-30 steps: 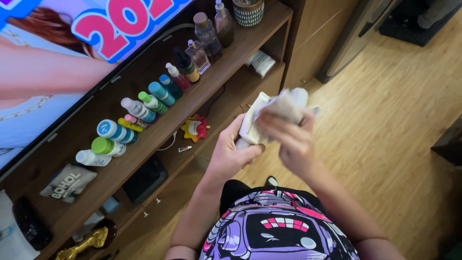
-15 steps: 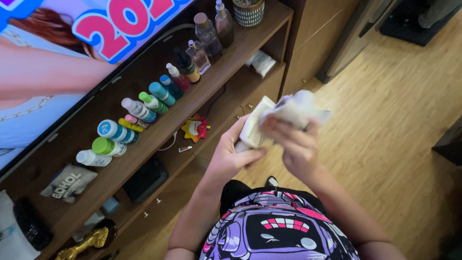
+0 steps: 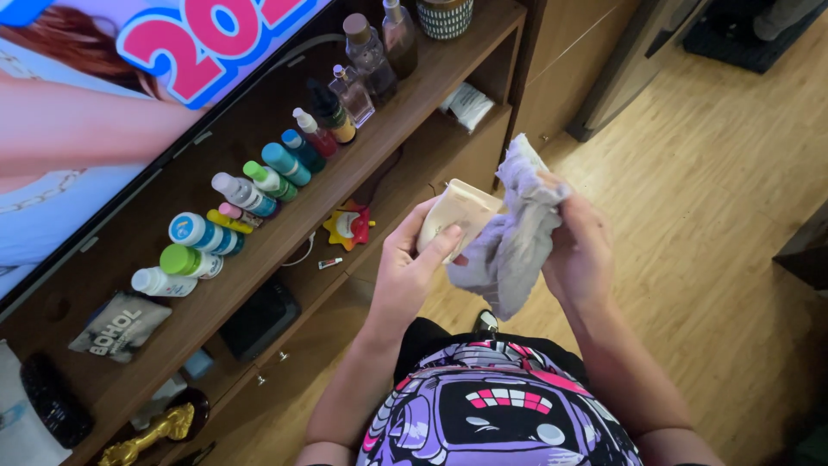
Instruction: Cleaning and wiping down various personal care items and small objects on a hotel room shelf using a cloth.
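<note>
Fingers (image 3: 431, 244) of left hand (image 3: 412, 272) wrapped around a cream tube (image 3: 455, 216); thumb lies across its front face, lower end of tube hidden in the palm. Right hand (image 3: 580, 250) clenched on a grey cloth (image 3: 511, 237); its fingertips are buried in the folds and cannot be counted. Cloth touches the right edge of the tube and hangs below both hands; how much of the tube it covers is hard to make out. Both hands held in front of the chest, above a wood floor (image 3: 724, 216).

Left of hands: wooden shelf (image 3: 405, 112) carrying a row of bottles (image 3: 259, 185), caps green, blue, pink, white. Glass bottles (image 3: 371, 60) further along; patterned cup (image 3: 444, 15) cut off at top edge. Lower tier: star-shaped toy (image 3: 347, 226), white packet (image 3: 470, 103) partly in shadow, dark flat object (image 3: 259, 319) not identifiable. Screen (image 3: 95, 112) behind the shelf cut off top and left. Gold figure (image 3: 151, 431) at bottom left, partly cropped.
</note>
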